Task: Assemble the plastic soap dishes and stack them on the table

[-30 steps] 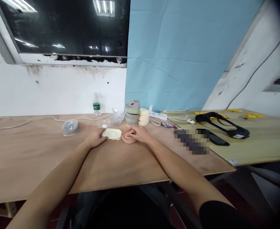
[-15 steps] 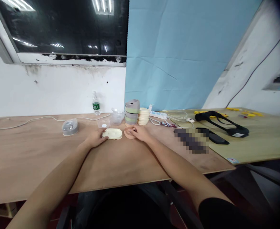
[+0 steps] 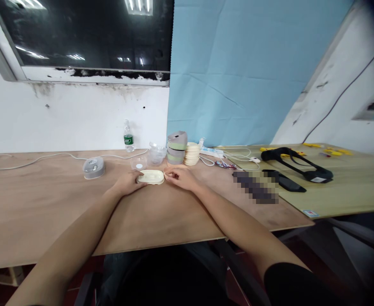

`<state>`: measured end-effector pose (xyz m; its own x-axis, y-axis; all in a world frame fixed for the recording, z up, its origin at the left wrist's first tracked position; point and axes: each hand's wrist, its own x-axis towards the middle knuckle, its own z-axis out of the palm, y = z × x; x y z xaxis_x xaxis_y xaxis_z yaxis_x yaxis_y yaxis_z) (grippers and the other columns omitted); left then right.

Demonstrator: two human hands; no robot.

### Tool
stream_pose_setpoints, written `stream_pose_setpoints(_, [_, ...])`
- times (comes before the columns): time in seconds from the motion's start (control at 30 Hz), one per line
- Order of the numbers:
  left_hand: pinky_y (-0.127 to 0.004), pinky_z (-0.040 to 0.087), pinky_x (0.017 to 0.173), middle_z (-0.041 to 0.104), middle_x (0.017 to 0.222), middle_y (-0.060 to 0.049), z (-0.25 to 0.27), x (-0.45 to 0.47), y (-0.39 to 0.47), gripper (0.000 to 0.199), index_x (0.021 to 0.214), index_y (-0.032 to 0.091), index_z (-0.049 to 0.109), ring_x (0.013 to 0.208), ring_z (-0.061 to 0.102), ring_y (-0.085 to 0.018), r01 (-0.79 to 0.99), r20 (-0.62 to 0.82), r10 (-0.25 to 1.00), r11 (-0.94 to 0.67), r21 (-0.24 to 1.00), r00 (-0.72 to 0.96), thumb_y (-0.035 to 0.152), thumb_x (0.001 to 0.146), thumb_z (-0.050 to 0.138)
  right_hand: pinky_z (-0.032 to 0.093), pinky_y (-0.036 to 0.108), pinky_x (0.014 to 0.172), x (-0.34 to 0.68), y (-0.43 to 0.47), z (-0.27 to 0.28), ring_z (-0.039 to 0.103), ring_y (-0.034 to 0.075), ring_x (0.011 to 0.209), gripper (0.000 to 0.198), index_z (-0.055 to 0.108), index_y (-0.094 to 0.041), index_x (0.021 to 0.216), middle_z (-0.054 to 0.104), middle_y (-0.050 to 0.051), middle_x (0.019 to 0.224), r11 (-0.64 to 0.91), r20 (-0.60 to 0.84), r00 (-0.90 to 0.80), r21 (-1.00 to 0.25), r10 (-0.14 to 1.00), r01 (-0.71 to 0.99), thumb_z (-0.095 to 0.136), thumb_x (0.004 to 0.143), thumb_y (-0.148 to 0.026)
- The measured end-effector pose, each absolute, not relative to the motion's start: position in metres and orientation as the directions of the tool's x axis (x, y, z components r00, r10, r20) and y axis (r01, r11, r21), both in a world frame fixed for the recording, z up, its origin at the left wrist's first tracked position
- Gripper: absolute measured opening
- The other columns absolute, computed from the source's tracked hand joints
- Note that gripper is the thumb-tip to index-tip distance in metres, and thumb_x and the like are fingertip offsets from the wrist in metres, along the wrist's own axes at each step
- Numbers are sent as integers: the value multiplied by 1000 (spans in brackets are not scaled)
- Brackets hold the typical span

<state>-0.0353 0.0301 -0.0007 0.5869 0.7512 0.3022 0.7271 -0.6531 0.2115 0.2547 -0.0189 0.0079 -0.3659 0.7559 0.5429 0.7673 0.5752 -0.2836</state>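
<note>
Pale dish (image 3: 151,177) on brown table (image 3: 161,216); window (image 3: 91,36), perhaps, above.

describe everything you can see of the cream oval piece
The cream oval piece is shallow, rimmed, round-ended and looks like plastic. It lies flat on the brown table, its length running across the view. The left hand curls around its left end, thumb at the near edge; the right hand is just beyond its right end. Its underside is hidden.

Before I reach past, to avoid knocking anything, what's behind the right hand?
Behind the right hand: a strip of a peach piece, then a grey-green stack beside a cream stack. The hand covers the rest of that piece, hiding its full shape.
</note>
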Motion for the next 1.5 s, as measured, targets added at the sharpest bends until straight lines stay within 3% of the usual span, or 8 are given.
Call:
stream_pose_setpoints(0.43, [-28,43,68,62,77,-4,8,-17,9,47,70,18,61,72,58,-16,541,353,549,-831,130,758,65,74,57,41,25,75,254,-22,11,62,15,83,29,67,-22,103,71,3,92,559,532,-342,-324,774,763,47,92,-41])
stream_pose_setpoints(0.6, [-28,44,67,63,79,-4,6,9,-13,48,76,18,62,74,60,-17,440,344,450,-891,111,824,65,76,55,43,28,80,244,-24,16,63,18,91,39,65,-21,108,71,5,98,582,455,-407,-358,792,730,39,95,-47])
stream_pose_setpoints(0.7, [-30,46,69,64,95,-7,2,21,-22,46,85,19,64,84,61,-20,434,348,429,-899,69,834,63,81,49,44,32,88,231,-22,17,61,22,105,53,52,-21,130,65,9,117,673,427,-524,-395,737,625,39,92,-55])
stream_pose_setpoints(0.87, [-40,43,95,55,124,-12,5,26,-23,60,123,21,54,115,51,-28,372,494,348,-927,53,797,63,79,54,37,40,102,217,-27,22,48,25,124,73,25,-22,147,48,12,139,820,585,-579,-338,568,463,44,88,-60])
stream_pose_setpoints(1.03, [-51,21,109,56,127,-12,11,8,-3,57,127,21,53,122,46,-30,529,440,504,-845,75,743,59,85,45,22,46,112,231,-34,20,25,30,139,102,18,-26,150,22,11,154,742,406,-625,-273,666,613,65,69,-65])
stream_pose_setpoints(1.13, [-55,15,108,68,102,-8,11,-9,12,44,98,22,67,105,57,-27,677,406,646,-731,86,646,55,88,39,18,48,113,248,-26,16,12,34,142,116,19,-26,150,11,11,156,639,277,-578,-266,768,722,73,56,-67])
stream_pose_setpoints(1.3, [-45,33,97,68,81,-6,13,-29,23,45,71,20,64,88,59,-23,763,391,742,-631,136,544,58,84,44,23,50,110,275,-11,16,21,36,139,103,40,-24,142,26,13,152,549,307,-474,-241,825,800,78,53,-61])
stream_pose_setpoints(1.5, [-32,46,75,68,91,-7,9,-21,18,48,89,20,64,84,62,-22,708,313,737,-670,222,599,62,83,42,43,36,93,285,-8,13,60,24,103,32,69,-21,107,68,7,108,550,343,-472,-180,812,816,63,76,-28])
